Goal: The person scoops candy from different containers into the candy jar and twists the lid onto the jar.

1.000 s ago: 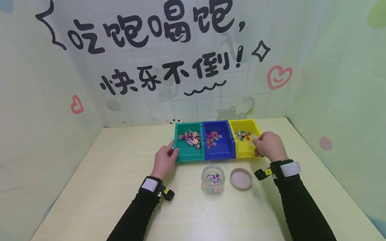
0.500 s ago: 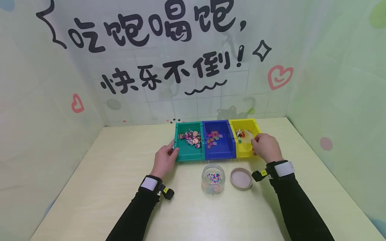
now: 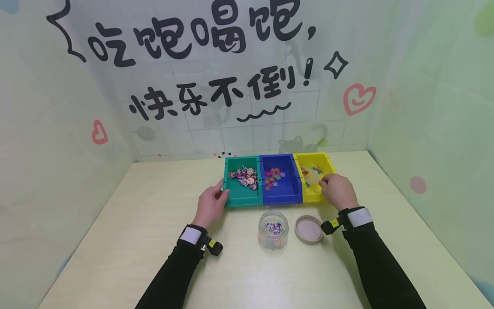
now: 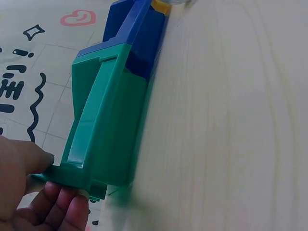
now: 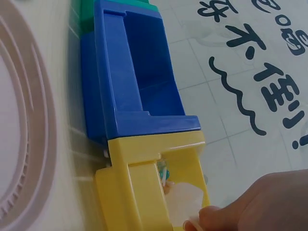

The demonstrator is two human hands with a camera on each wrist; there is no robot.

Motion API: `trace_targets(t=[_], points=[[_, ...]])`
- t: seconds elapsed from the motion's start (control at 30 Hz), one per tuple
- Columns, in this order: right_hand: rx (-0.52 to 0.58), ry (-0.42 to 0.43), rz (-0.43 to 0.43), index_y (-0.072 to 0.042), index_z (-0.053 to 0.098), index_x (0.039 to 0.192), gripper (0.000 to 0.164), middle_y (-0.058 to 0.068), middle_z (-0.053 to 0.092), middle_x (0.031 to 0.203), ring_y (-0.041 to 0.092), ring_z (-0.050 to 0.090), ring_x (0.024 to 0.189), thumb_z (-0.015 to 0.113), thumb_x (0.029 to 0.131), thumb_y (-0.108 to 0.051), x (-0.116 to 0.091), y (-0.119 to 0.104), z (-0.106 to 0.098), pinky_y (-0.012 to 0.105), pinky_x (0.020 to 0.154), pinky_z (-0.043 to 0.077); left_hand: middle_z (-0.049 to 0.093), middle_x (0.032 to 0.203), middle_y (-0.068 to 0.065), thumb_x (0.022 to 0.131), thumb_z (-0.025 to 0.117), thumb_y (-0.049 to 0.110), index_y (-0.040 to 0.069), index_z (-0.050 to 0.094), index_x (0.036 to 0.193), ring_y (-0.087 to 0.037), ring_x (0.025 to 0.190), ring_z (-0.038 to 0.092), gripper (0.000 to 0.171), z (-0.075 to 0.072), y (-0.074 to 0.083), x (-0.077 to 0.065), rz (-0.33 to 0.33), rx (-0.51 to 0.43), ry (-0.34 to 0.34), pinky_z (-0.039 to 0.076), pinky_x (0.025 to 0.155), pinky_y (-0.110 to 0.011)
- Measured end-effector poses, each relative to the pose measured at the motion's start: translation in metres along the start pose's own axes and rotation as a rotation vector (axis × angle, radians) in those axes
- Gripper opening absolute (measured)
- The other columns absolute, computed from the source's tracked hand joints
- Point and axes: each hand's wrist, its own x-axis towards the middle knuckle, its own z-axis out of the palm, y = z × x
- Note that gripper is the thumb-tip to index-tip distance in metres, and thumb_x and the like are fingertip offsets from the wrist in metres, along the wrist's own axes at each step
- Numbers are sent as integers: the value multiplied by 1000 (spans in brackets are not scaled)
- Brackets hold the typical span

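Observation:
My left hand (image 3: 210, 207) grips the outer side wall of the green bin (image 3: 242, 199), thumb above and fingers beneath the rim in the left wrist view. Over the yellow bin (image 3: 314, 197), my right hand (image 3: 340, 192) pinches the handle of a pale translucent spoon or scoop (image 5: 185, 199). Its broad end is inside that bin, among small lollipop-like pieces (image 3: 317, 169) with white sticks. Part of the handle is hidden by my fingers. Between the two lies the blue bin (image 3: 289, 194), joined in one row with the others.
Swirl candy charms (image 3: 247, 177) fill part of the green bin; gummy-like stars and bears (image 3: 272, 175) lie in the blue one. In front stand an uncovered clear jar (image 3: 273, 240) with colourful pieces inside and a round lid (image 3: 308, 229). A printed backdrop (image 3: 231, 141) rises behind.
My right hand has shifted a little left, carrying the pale scoop further left in the yellow bin. The stick pieces there have been stirred about. My left hand keeps its grip.

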Motion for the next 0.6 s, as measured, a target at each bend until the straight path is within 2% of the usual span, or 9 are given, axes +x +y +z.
trace_targets(t=[0.13,0.33,0.4,0.6], points=[[83,-10,17,8,77,118,33,20,76,97,29,62,77,59,112,-19,0,0,2,33,68,47,64,104,-17,113,65,22,8,48,163,-26,94,55,55,-1,0,0,-2,-2,1,44,72,-27],[357,-93,214,7,72,130,38,16,75,99,25,69,85,54,116,-24,4,3,5,30,75,52,62,103,-16,113,64,23,10,47,164,-26,94,54,55,-1,-1,-1,-14,4,-5,43,70,-26],[430,-105,269,8,70,131,38,14,74,97,22,69,84,53,116,-23,4,4,5,28,73,53,62,104,-16,113,64,24,10,47,164,-26,95,54,56,-1,-1,-2,-17,3,-6,43,71,-26],[511,-99,333,9,67,132,37,11,72,94,19,70,77,52,117,-22,6,4,5,24,66,52,62,105,-16,113,65,25,11,47,164,-26,95,54,56,-1,1,-1,-20,4,-7,44,72,-26]])
